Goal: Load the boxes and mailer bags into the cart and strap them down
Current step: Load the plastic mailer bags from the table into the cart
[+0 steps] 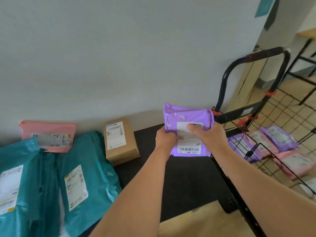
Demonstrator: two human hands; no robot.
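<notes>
Both hands hold a purple mailer bag (pixel 186 117) above the black mat, just left of the cart. My left hand (pixel 165 139) grips its lower left edge. My right hand (pixel 207 134) grips its right side, thumb across the white label. The black wire cart (pixel 266 120) stands at the right and has purple mailers (pixel 280 137) and pink mailers (pixel 294 161) lying on its bottom. On the mat at the left lie a brown cardboard box (pixel 119 142), a pink mailer (pixel 49 134) and two large teal mailers (pixel 85 177).
A grey wall (pixel 119 57) runs behind the parcels. The black mat (pixel 179 177) ends at a wooden floor (pixel 196 224) in front. Black table legs (pixel 306 65) stand behind the cart at the far right.
</notes>
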